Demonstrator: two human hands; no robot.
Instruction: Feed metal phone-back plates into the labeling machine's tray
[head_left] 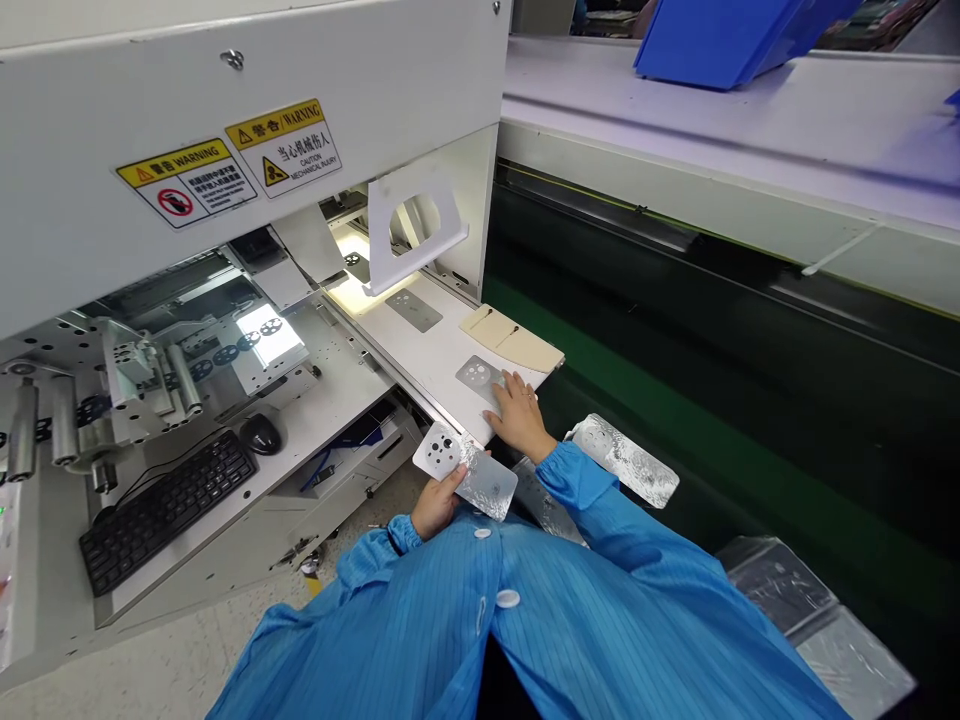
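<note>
My left hand (436, 508) grips a shiny silver phone back cover (489, 484) by its edge, thumb on top, close to my body. The cover has a round camera area with several dark holes. My right hand (519, 415) lies with fingers stretched over the near end of a grey phone-shaped plate (478, 373) on the machine's white shelf (431, 365). Its fingertips partly hide that plate. Farther in on the shelf lies another grey plate (415, 311). Under the lit opening sits a third plate (355, 264), partly hidden by the machine.
A beige pad (510, 338) covers the shelf's right edge. Silver covers (637, 465) lie on the dark green conveyor belt (720, 400), with clear plastic trays (795, 590) nearer. A keyboard (166, 505) and mouse (261, 434) are left. Overhead hangs the machine housing (405, 90); a blue bin (712, 40) stands behind.
</note>
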